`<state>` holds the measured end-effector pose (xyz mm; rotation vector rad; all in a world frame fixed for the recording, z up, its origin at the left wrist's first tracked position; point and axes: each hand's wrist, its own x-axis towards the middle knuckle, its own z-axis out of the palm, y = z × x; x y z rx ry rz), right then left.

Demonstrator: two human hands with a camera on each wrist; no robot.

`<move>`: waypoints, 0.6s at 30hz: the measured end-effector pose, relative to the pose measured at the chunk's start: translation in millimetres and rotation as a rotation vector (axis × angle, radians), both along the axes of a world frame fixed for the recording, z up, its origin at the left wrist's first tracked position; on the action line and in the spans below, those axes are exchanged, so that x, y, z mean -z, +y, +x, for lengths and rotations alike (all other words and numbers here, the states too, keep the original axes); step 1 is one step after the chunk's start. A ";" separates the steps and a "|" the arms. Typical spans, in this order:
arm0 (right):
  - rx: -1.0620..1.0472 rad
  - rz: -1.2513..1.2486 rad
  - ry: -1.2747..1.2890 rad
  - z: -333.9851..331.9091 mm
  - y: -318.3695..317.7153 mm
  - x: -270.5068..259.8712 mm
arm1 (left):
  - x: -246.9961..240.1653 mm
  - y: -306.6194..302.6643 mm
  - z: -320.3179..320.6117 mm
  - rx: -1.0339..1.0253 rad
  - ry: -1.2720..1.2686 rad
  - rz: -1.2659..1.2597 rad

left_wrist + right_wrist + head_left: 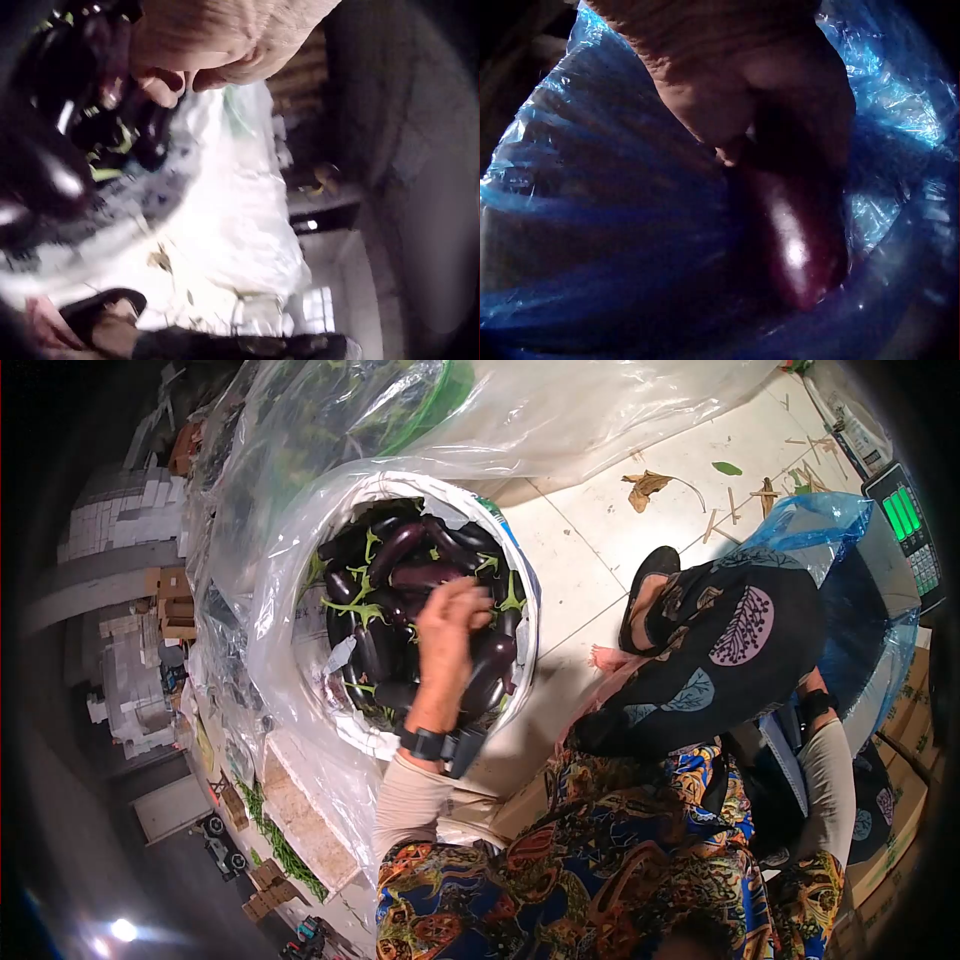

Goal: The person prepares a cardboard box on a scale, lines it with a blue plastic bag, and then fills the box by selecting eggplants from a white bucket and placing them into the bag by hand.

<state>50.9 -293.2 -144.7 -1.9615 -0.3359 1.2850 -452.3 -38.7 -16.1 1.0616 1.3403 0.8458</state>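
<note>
A round, white-rimmed container [533, 622] full of dark purple eggplants [376, 650] stands left of the person's legs. Over the pile is my left hand [450, 625], its fingers loosely curled with nothing visible between them. The left wrist view shows that hand [217, 37] close to several glossy eggplants [45, 161]. Inside a blue plastic bag [600, 202], my right hand [727, 75] grips an eggplant [791, 247] whose rounded end points down. In the head view the right hand is hidden, while the blue bag [880, 660] shows beside the leg.
Clear plastic sheeting [290, 690] surrounds the container and spreads behind it. A scale with a green display [903, 515] stands at the right, above cardboard boxes [900, 800]. Dry leaves [645, 488] and stalks litter the tiled floor [575, 550]. Green stalks [275, 840] lie at lower left.
</note>
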 end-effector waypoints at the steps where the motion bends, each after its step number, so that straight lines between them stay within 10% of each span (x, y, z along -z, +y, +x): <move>1: -0.017 -0.006 -0.023 1.0 -1.5 -2.1 | 15.3 11.3 -24.4 -0.147 -0.001 -0.016; 4: -0.075 -0.023 -0.075 3.0 -3.6 1.5 | 83.5 33.1 -124.6 -0.481 0.128 -0.118; 5: -0.092 -0.026 -0.094 4.2 -4.1 1.8 | 117.2 38.4 -170.8 -0.239 0.750 0.187; 7: -0.124 -0.038 -0.127 7.6 -8.8 3.6 | 112.9 30.3 -166.4 -0.007 1.074 0.319; 18: -0.291 -0.083 -0.280 11.0 -16.5 3.9 | 85.3 47.5 -121.6 0.644 1.457 0.440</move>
